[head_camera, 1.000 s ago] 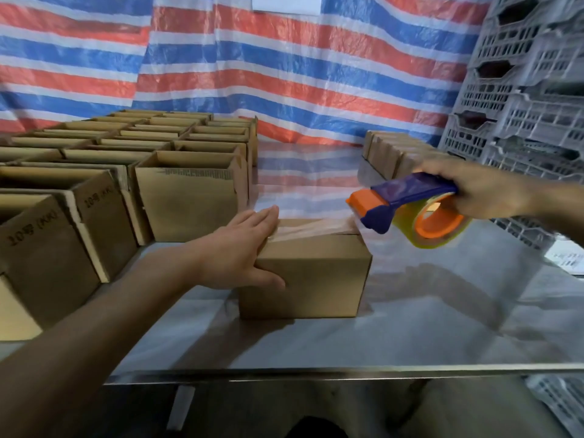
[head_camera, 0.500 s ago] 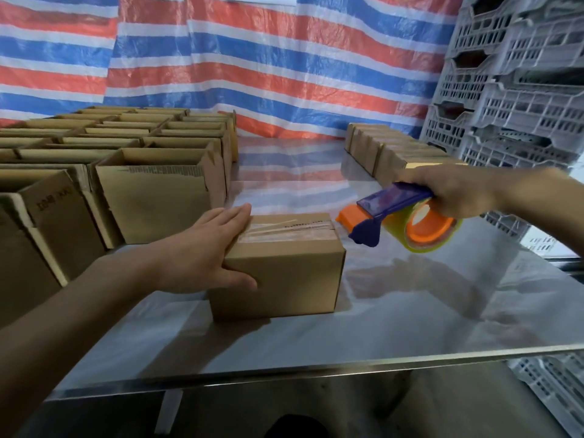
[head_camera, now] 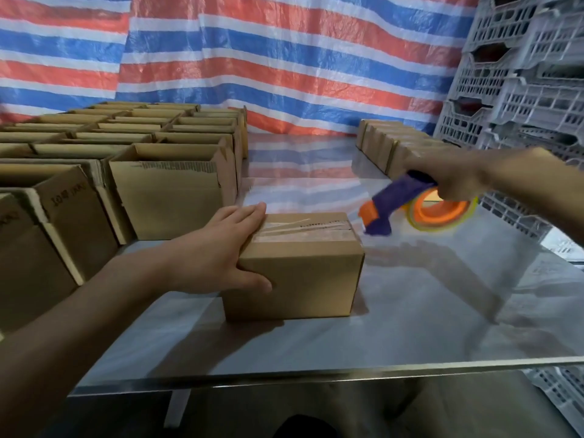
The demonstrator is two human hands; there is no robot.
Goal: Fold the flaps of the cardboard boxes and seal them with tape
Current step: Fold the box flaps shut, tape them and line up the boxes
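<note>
On the middle of a shiny steel bench (head_camera: 410, 311) sits a closed brown cardboard box (head_camera: 303, 279), clear tape (head_camera: 303, 230) along its top seam. Left hand (head_camera: 215, 257) rests on its left end, fingers (head_camera: 249, 216) flat on top, thumb on the near face. Just right of the box, right hand (head_camera: 448, 178) holds a blurred purple-and-orange tape dispenser (head_camera: 407, 200) in the air, fingers curled round its handle. Open cardboard boxes (head_camera: 170, 191) crowd the left.

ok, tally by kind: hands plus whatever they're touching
Hands: 2 (left hand, right hand)
Box: 1, taped, under the left hand
Tape gun: 1, in the right hand
Total: 4
</note>
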